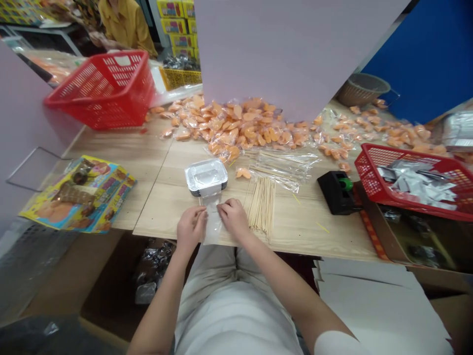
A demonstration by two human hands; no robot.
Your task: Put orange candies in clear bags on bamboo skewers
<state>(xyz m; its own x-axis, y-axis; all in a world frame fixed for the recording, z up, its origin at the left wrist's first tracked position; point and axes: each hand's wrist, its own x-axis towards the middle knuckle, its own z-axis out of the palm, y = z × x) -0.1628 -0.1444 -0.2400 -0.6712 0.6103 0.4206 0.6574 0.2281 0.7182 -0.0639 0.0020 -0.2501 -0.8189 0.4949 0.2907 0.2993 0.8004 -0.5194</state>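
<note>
Near the table's front edge lies a clear plastic bag. My left hand pinches its left side, and my right hand pinches its upper right side. Just beyond the bag sits a foil tray with a clear lid, the bag's far end touching it. Right beside my right hand is a bundle of thin wooden sticks. More sticks in clear wrapping lie behind them. A single orange piece rests between the foil tray and the sticks.
Wrapped orange pieces are heaped along the back. A red basket stands back left, another on the right with silvery packets. A black tape dispenser is right of the sticks; printed bags lie left. A person sits beyond.
</note>
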